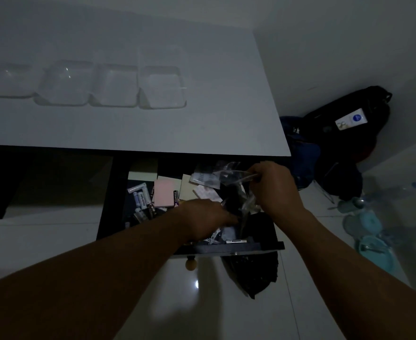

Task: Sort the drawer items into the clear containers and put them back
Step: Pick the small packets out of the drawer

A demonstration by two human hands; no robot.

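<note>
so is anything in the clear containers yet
No, the four clear containers on the white desk top all look empty.

Desk top (202, 123), upper left: white | drawer (263, 246), centre: black | pad (164, 193): pink | batteries (142, 195): white, black lettering | bag (229, 176): clear | bowls (363, 224), right edge: teal | knob (190, 264): tan

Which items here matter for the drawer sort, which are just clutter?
Job: clear containers, drawer, batteries, pink notepad, plastic bag pinched by right hand, left hand in the drawer.
Clutter: black bag, white box, teal dishes on the floor.
</note>
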